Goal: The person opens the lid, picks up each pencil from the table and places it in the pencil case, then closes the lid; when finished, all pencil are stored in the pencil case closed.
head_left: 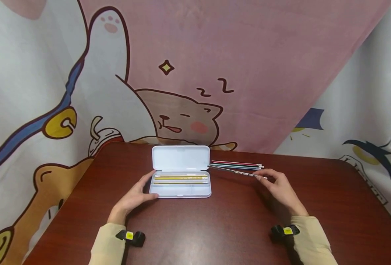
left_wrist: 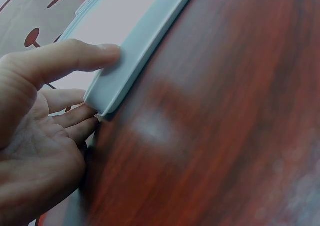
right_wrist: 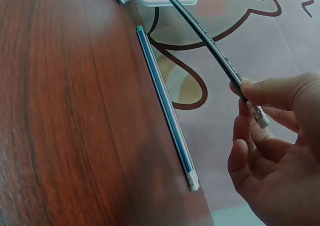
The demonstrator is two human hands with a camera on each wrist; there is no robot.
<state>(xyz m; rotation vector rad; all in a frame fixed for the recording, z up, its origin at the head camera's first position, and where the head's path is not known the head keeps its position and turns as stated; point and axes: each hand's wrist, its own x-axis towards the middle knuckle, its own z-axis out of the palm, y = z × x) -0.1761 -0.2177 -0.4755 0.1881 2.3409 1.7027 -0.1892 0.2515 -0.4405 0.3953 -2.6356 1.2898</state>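
Observation:
A white pencil case (head_left: 181, 190) lies with its lid raised on the table, several yellow pencils (head_left: 180, 178) in its back section. At the case's left end, my left hand (head_left: 136, 194) holds it, thumb on the front corner and fingers toward the back; the left wrist view shows the thumb (left_wrist: 95, 55) on the rim. My right hand (head_left: 279, 186) pinches a dark pencil (head_left: 235, 171) near its white eraser end, the other end slanting up toward the case. In the right wrist view this pencil (right_wrist: 210, 44) is raised, held between thumb and forefinger.
Several more pencils (head_left: 236, 164), red, blue and dark, lie side by side right of the case. The brown table (head_left: 195, 228) ends at a cartoon-printed cloth (head_left: 265, 73) behind. A camera strap (head_left: 130, 237) sits on each wrist.

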